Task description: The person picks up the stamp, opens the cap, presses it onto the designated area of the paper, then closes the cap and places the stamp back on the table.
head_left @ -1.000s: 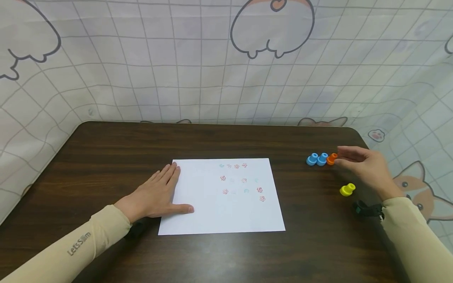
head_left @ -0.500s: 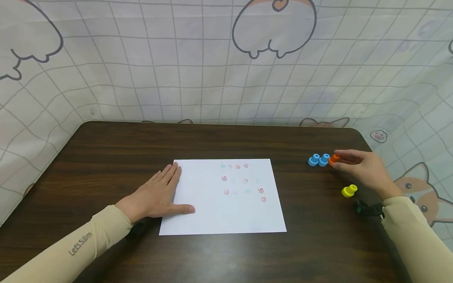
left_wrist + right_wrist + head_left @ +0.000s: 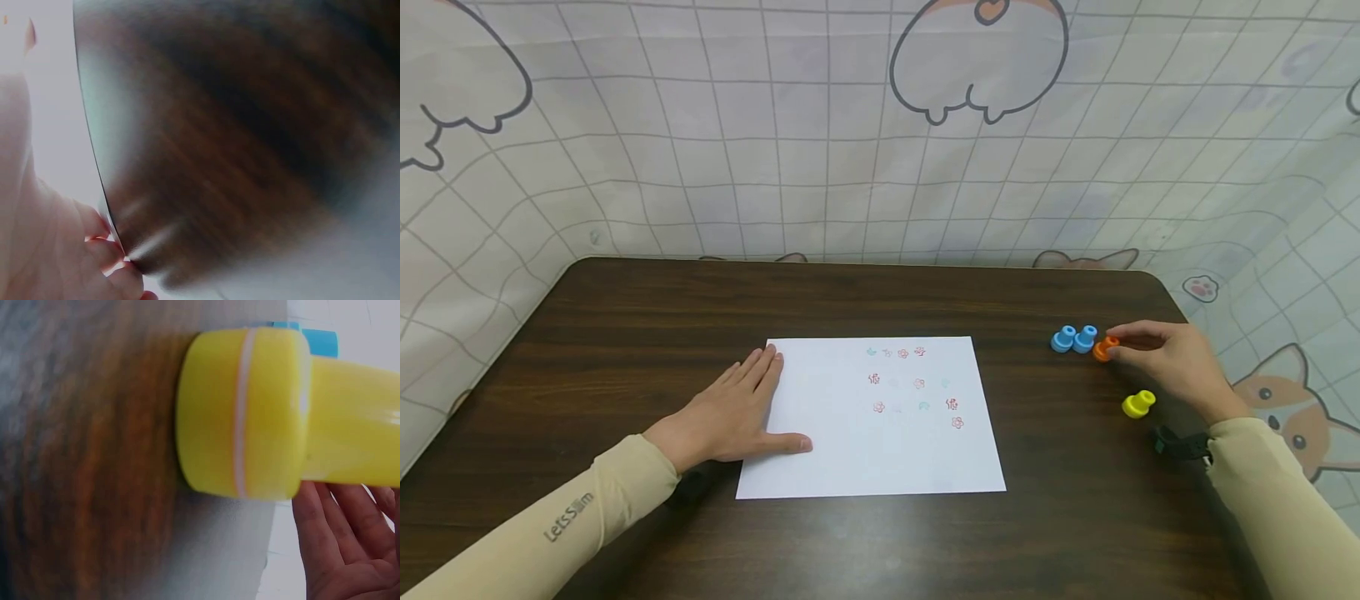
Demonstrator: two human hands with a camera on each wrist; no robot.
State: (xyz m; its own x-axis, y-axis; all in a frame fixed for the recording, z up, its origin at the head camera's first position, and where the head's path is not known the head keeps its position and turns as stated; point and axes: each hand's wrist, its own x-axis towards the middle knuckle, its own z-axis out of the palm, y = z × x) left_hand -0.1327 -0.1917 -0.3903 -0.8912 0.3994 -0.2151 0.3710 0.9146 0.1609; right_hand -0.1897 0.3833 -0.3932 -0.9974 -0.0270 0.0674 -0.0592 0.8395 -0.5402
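Note:
My left hand (image 3: pixel 730 417) lies flat, fingers straight, over the left edge of a white sheet of paper (image 3: pixel 835 475). In the left wrist view, its fingertips (image 3: pixel 103 253) reach the paper's edge. Small red and blue stamp prints (image 3: pixel 919 383) mark the right part of the sheet. At the right, my right hand (image 3: pixel 1176 362) pinches an orange stamp (image 3: pixel 1102 350) between thumb and fingers. Two blue stamps (image 3: pixel 1084 339) stand just left of it. Nearer to me, below that hand, is a yellow stamp (image 3: pixel 1138 405), which hides part of the hand in the right wrist view.
The dark wooden table (image 3: pixel 850 550) has rounded far corners. Behind it and at its sides hangs a pale checked cloth (image 3: pixel 790 150) with cartoon animals. A dark band (image 3: pixel 1180 444) sits at my right wrist.
My right hand has moved slightly left and nearer, closing its thumb and fingers on the orange stamp. That stamp has shifted a little toward me. The left hand stays put.

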